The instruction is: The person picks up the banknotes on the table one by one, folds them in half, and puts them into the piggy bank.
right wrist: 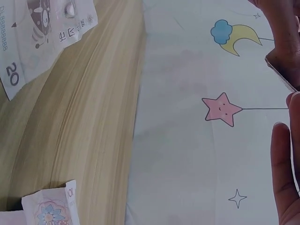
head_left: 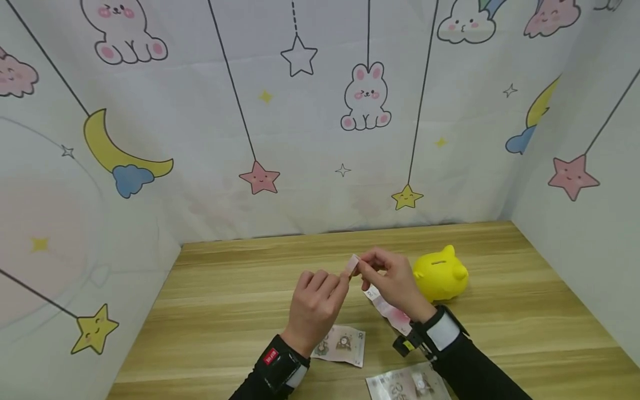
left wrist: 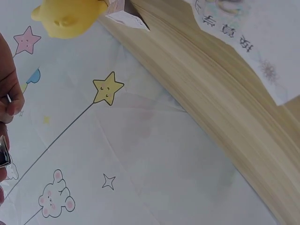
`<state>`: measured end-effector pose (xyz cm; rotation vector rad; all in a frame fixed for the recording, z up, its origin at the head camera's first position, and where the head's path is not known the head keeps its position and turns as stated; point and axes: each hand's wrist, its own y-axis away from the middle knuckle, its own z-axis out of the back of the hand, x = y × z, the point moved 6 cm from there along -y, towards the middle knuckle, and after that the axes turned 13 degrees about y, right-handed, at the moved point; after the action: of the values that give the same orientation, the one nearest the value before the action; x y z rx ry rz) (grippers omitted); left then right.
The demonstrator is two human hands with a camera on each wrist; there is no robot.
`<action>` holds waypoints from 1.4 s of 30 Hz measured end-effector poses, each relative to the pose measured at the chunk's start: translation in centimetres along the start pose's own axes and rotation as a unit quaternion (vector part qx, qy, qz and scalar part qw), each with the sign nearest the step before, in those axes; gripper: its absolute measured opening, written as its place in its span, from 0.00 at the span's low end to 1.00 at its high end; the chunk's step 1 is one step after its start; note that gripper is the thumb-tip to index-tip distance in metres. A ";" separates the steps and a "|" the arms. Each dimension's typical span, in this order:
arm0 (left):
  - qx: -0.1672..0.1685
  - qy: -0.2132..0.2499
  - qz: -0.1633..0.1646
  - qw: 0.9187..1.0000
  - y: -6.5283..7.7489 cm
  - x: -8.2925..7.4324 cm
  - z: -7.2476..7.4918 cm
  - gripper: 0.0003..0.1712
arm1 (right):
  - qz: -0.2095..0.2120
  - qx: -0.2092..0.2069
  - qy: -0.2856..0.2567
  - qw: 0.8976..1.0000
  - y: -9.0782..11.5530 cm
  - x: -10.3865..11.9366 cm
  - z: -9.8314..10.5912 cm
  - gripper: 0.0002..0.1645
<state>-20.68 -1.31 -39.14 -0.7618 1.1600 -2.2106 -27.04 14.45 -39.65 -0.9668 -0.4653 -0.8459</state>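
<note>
L grip [head_left: 316, 303] & R grip [head_left: 392, 278] both pinched that small folded banknote [head_left: 353, 265], up over the counter [head_left: 225, 294], left of the yellow piggy bank [head_left: 440, 276], prob. to stop the fold springing open!

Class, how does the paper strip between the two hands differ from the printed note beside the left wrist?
The paper strip looks narrow, while the printed note shows a broader face. The left hand and right hand hold the paper strip above the tabletop; the printed note lies on it, partly hidden by the left hand. Both are pale.
</note>
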 end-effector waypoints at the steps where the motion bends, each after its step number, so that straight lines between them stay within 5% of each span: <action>1: 0.002 0.000 0.002 1.000 0.0 0.0 0.0 0.18 | 0.006 0.002 -0.001 1.000 0.1 0.1 0.0 0.05; 9: 0.004 0.004 0.008 1.000 -0.2 0.1 0.1 0.17 | 0.031 0.016 -0.009 0.999 0.4 0.5 0.1 0.09; 22: 0.033 -0.012 -0.023 0.999 -0.3 -0.1 -0.3 0.24 | 0.006 0.001 0.020 1.000 0.3 0.2 0.0 0.05; 24: 0.032 0.002 -0.006 0.999 -0.2 0.1 -0.4 0.21 | 0.004 -0.001 0.022 1.000 0.3 0.1 0.0 0.05; 27: 0.027 0.070 0.067 0.995 0.1 0.9 -0.4 0.11 | -0.002 -0.002 0.019 1.000 0.3 -0.1 -0.1 0.05; 29: 0.015 0.142 0.135 0.981 0.4 1.6 -0.5 0.05 | -0.007 -0.004 0.016 1.000 0.4 -0.2 -0.1 0.05; 31: -0.002 0.217 0.206 0.954 0.8 2.5 -0.7 0.06 | -0.012 -0.008 0.013 1.000 0.4 -0.2 0.0 0.05; 35: -0.020 0.339 0.309 0.888 1.3 3.8 -1.2 0.06 | -0.013 -0.010 0.005 1.000 0.3 0.0 0.2 0.05; 39: 0.000 0.430 0.379 0.820 1.7 4.5 -2.0 0.03 | -0.004 -0.002 -0.009 1.000 0.3 0.2 0.0 0.06; 42: 0.021 0.467 0.419 0.778 1.9 4.6 -2.3 0.04 | -0.002 0.003 -0.015 1.000 0.3 0.2 -0.1 0.07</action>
<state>-25.16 -4.04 -40.75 0.8994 1.4416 -1.7245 -26.68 14.42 -39.71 -0.9750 -0.4964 -0.8346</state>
